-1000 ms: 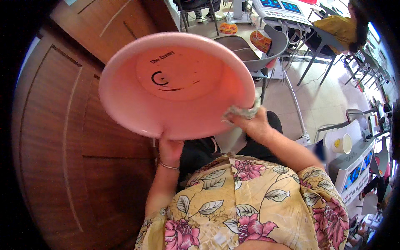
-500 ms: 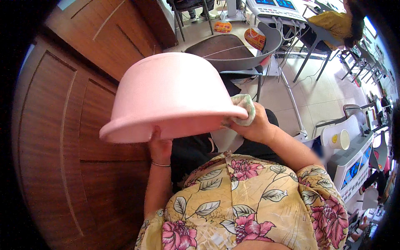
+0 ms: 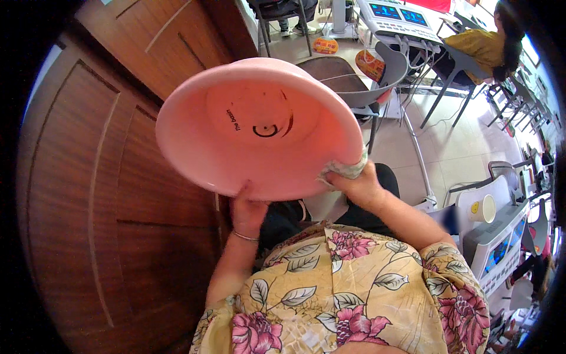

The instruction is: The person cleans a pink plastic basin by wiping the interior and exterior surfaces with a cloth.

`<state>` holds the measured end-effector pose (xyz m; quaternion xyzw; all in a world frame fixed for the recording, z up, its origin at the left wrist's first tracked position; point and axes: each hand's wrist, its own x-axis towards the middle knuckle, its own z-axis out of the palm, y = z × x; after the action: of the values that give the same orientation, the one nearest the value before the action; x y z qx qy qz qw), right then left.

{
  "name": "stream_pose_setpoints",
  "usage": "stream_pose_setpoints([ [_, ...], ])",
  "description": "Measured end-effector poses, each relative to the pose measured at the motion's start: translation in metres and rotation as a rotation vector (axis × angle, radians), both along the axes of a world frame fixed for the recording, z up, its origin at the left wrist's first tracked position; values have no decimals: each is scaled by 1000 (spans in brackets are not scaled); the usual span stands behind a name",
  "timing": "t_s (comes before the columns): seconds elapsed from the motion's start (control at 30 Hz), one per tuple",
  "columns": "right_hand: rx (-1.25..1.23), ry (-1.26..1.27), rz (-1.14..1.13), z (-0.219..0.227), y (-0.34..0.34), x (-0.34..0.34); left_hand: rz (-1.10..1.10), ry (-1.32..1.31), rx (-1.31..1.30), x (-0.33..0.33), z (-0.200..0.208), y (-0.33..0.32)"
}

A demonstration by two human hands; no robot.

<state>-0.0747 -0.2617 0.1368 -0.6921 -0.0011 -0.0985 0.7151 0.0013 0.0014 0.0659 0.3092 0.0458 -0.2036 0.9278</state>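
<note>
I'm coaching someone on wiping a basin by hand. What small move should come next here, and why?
Probably slide the cloth along the rim of the pink basin. The right hand presses the cloth only at the rim's lower right edge, while the left hand grips the near rim and tilts the inside toward the person.

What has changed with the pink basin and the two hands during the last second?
The pink basin was tipped away, showing its outside, and has now tipped back so its inside faces the camera again. The left hand still grips the near rim, and the right hand still presses the cloth against the rim.
</note>
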Motion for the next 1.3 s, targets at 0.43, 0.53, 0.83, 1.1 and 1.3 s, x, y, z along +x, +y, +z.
stream_pose_setpoints([
  [0.43,355,174,-101,-27,0,3,-4,-99,-10,-6,13,-4],
  [0.53,160,179,-79,-29,12,-2,-40,56,-29,-25,0,-27],
  [0.83,-104,57,14,-11,-21,1,113,-13,44,7,-9,9],
  [1.1,-100,111,-114,-32,-33,15,162,-145,373,14,-7,26],
  [1.3,-168,136,-284,-36,-37,18,208,-137,449,2,-13,10],
])
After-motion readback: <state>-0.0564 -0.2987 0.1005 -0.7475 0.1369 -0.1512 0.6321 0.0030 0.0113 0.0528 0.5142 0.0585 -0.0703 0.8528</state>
